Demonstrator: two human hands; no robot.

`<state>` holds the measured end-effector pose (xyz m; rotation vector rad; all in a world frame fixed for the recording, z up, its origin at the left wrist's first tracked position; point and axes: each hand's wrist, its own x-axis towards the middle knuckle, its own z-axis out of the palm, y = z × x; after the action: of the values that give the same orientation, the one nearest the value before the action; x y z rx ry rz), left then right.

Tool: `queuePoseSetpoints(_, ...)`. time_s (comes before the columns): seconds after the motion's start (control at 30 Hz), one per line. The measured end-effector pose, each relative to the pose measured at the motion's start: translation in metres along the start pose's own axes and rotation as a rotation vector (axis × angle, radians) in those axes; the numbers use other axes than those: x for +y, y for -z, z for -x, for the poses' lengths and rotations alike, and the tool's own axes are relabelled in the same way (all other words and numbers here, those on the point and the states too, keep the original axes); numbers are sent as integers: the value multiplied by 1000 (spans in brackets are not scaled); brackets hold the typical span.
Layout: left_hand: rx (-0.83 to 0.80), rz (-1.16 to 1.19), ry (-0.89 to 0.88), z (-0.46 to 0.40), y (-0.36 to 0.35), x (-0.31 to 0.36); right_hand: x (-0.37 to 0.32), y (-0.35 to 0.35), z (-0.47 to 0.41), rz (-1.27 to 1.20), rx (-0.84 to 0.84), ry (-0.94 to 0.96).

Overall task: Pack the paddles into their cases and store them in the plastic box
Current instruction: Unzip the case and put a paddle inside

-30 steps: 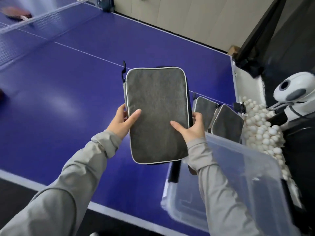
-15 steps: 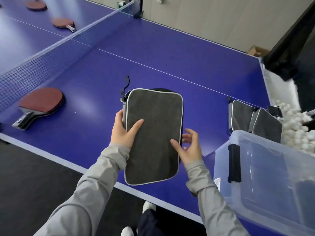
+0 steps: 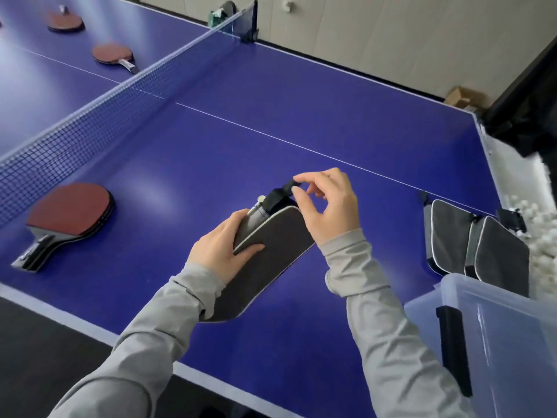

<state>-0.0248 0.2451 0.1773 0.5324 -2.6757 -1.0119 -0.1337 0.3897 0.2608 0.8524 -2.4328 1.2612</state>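
Your left hand (image 3: 223, 248) grips the dark grey fabric paddle case with pale piping (image 3: 265, 260) by its left edge, thumb laid across the front face and fingers wrapped behind. You hold the case tilted above the blue table-tennis table (image 3: 271, 131), its far end raised and its near end down by your left sleeve. Your right hand (image 3: 328, 203) is at that far end, thumb and forefinger pinching the black strap (image 3: 284, 191) that sticks out of the case's corner; the other fingers are loosely curled and hold nothing. A small metal piece (image 3: 259, 201) shows just beside the strap, too small to identify.

On the table to your left lies a red-faced paddle with a black handle (image 3: 67, 217), flat, handle pointing towards the near edge; it looks like two stacked, though you cannot be sure. Beyond the black net (image 3: 99, 116), two more red paddles (image 3: 113, 54) lie on the far half.

To your right, two more grey cases (image 3: 476, 248) lie side by side near the table's right edge, touching each other. Just in front of them stands the clear plastic box with a black latch (image 3: 494, 342), at the near right corner. White balls (image 3: 521, 212) are heaped past the table's right edge.
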Motion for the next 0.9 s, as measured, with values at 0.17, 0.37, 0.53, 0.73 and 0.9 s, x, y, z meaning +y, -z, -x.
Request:
queuePoseSetpoints(0.17, -38, -222, -170, -23, 10, -14, -10, -31, -26, 279, -353, 5)
queuePoseSetpoints(0.37, -117, -289, -230, -52, 34, -44, -19, -65, -32, 223, -399, -118)
queuePoseSetpoints(0.53, -166, -208, -302, -74, 58, -72, -40, -90, -37, 157, -196, -231)
queuePoseSetpoints(0.73, -156, -94, -344, -88, 77, -94, -46, -107, -41, 139, 20, -438)
queuePoseSetpoints(0.9, -153, 32, -314, -89, 95, -102, -38, -103, -36, 155, 137, -535)
